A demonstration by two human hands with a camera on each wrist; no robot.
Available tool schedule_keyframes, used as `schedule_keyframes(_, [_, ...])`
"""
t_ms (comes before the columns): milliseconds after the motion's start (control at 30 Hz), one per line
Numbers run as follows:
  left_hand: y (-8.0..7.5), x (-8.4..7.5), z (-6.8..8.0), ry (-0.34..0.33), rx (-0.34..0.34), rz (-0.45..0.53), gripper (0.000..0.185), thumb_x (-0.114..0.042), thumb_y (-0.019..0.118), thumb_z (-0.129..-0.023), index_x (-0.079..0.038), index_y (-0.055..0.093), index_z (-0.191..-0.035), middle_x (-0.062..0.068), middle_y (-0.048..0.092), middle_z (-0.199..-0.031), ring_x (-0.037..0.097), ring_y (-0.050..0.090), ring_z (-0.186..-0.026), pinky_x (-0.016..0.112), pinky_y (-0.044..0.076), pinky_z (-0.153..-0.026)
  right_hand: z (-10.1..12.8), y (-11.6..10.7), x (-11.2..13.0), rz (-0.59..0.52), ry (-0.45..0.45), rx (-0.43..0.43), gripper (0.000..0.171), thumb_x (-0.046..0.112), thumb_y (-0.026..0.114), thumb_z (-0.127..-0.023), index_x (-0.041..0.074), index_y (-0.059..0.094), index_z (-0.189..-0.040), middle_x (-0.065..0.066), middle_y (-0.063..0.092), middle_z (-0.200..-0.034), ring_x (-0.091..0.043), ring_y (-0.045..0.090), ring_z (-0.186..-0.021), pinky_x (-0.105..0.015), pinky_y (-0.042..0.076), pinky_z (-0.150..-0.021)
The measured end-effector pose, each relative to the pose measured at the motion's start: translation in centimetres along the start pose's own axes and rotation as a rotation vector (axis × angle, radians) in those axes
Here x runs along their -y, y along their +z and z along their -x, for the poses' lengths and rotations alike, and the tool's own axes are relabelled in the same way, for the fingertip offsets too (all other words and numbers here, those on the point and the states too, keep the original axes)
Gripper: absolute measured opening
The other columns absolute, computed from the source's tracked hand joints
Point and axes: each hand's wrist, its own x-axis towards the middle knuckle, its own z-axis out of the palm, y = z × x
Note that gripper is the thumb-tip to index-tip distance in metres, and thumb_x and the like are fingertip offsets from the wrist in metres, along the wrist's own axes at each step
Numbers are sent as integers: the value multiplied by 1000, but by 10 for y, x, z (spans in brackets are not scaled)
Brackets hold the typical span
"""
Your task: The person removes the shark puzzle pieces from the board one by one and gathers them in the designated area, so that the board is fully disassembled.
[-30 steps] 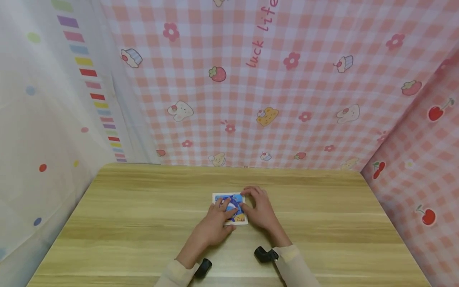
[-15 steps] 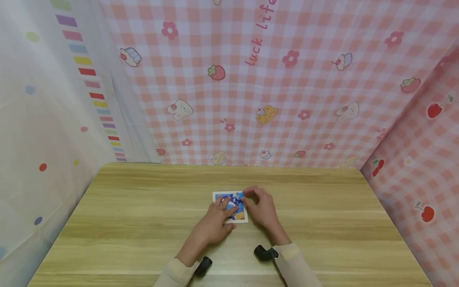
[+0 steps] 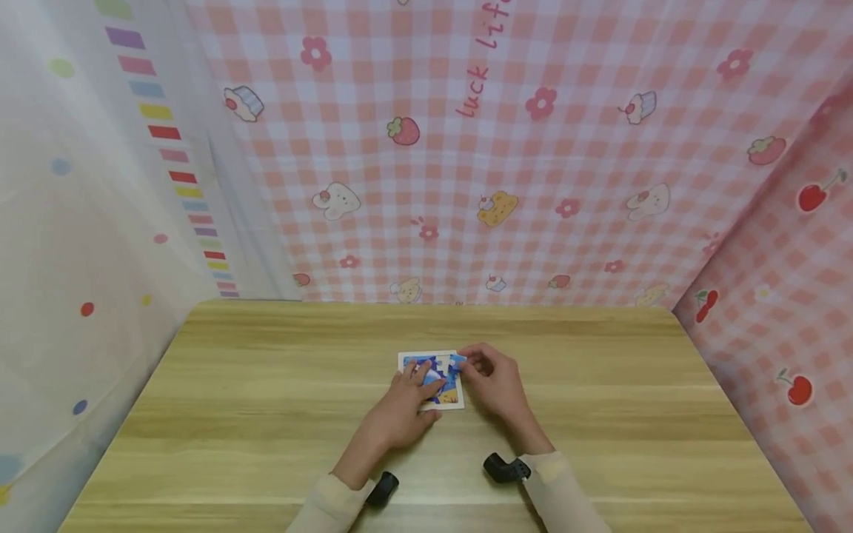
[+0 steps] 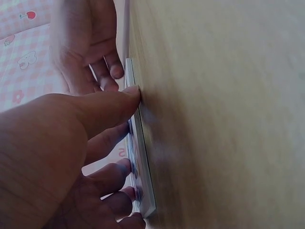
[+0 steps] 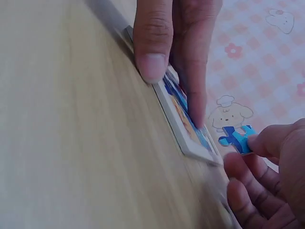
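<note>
Puzzle piece (image 5: 237,137): pinched in your right hand (image 3: 496,383), lifted off far-right corner.
Puzzle tray (image 3: 433,380): left hand (image 3: 400,414) fingers flat, pressing.
Risk: tray may skid if pressure eases.

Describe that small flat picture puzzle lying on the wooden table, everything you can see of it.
The small square picture puzzle is a thin white-bordered board, seemingly cardboard, printed mostly blue with a yellow patch. It lies flat on the light wooden table. The left hand presses it down with straight fingers. The right hand pinches one blue puzzle piece lifted just off its corner, where a white gap shows.
</note>
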Motion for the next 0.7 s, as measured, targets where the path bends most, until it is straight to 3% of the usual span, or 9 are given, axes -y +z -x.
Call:
schedule_keyframes(200, [-3, -1, 1, -13, -2, 2, 52, -25, 66, -100, -9, 55, -148, 25, 31, -165, 50, 21, -155, 65, 20, -126, 6, -13, 4, -40, 62, 10, 12, 14, 72, -97, 14, 74, -108, -7, 73, -92, -15, 68, -77, -20, 57, -68])
schedule_keyframes(367, [-2, -2, 5, 0, 0, -6, 49, -23, 66, -100, -9, 57, -147, 25, 33, -164, 52, 24, -153, 66, 22, -125, 11, -24, 7, -9, 88, 10, 12, 14, 71, -97, 14, 73, -109, -7, 72, -94, -15, 66, -80, -20, 56, -67])
schedule_keyframes(700, [1, -8, 12, 15, 3, 9, 48, -23, 67, -100, -10, 59, -145, 22, 34, -164, 49, 24, -154, 65, 21, -125, 16, -55, 2, 24, 88, -12, 13, 15, 70, -98, 11, 72, -111, -10, 70, -97, -17, 64, -82, -18, 53, -68])
